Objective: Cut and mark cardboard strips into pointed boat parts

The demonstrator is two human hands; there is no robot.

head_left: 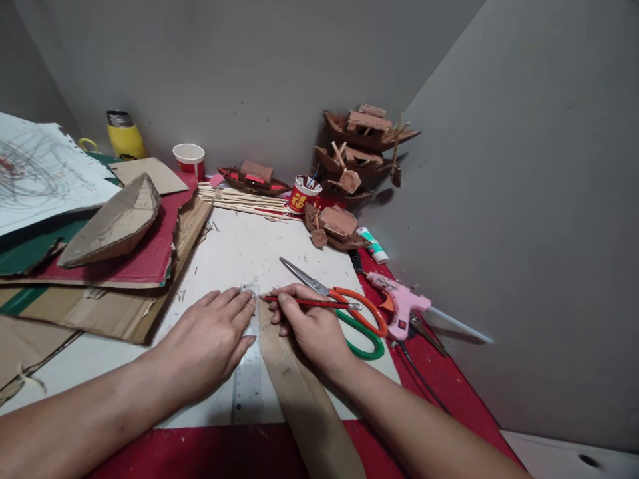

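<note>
My left hand point(212, 339) lies flat with its fingers stretched over a clear ruler point(247, 389), pressing it onto the white board point(200, 412). The ruler runs lengthwise beside a long brown cardboard strip point(304, 406), which reaches past the board's near edge. In my right hand point(317, 329) is a red and black pencil point(312, 303), gripped in a pinch. Its tip points left, at the far end of the strip near the ruler's edge. Scissors point(359, 313) with one orange and one green handle loop lie just beyond my right hand, blades partly apart.
Cardboard sheets point(124, 313) with a cardboard boat hull point(114, 226) on top are piled at left. Brown model boats point(369, 133) stand at the back right. A pink glue gun point(399, 303) with a cord lies at right. Wooden sticks point(244, 203) and paper cups point(190, 159) are at the back.
</note>
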